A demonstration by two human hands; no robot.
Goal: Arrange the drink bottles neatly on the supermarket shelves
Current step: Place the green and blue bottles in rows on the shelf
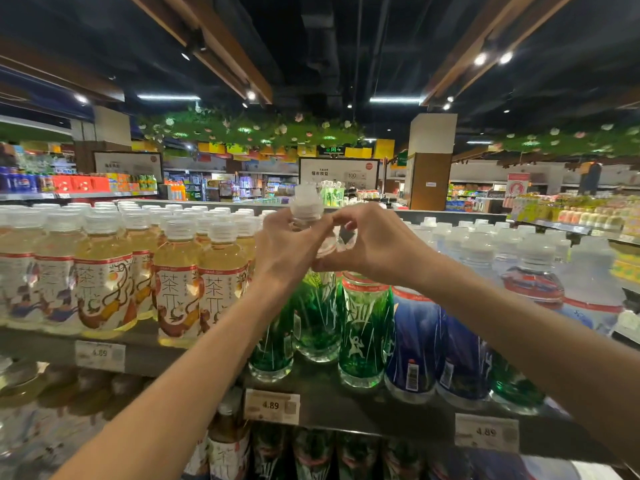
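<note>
Head view, supermarket aisle, top shelf (346, 407) of a drinks display.

Both hands raised in front of the shelf, meeting at the neck of one green-labelled bottle (317, 306). Left hand (289, 245): fingers (318, 230) curled closed around the bottle's clear upper part, just below its white cap (306, 202). Right hand (374, 244): fingers closed on the same bottle from the other side, thumb and forefinger pinching the clear shoulder; tips of both hands touch or nearly touch. The bottle stands upright; whether its base rests on the shelf or is lifted slightly, cannot tell.

Below and just right of the fingers: a second green bottle (365, 327) standing at the shelf's front edge. Below and left of them, partly behind the left forearm: a third green bottle (272, 348). Further right of the fingers: blue-labelled bottles (415, 341), under the right forearm. Left of the fingers: rows of yellow tea bottles (180, 282) with white caps, upright, packed close.

Price tags (272, 406) on the shelf's front edge, below the hands, read 4.89. Lower shelf holds more bottles, blurred.
</note>
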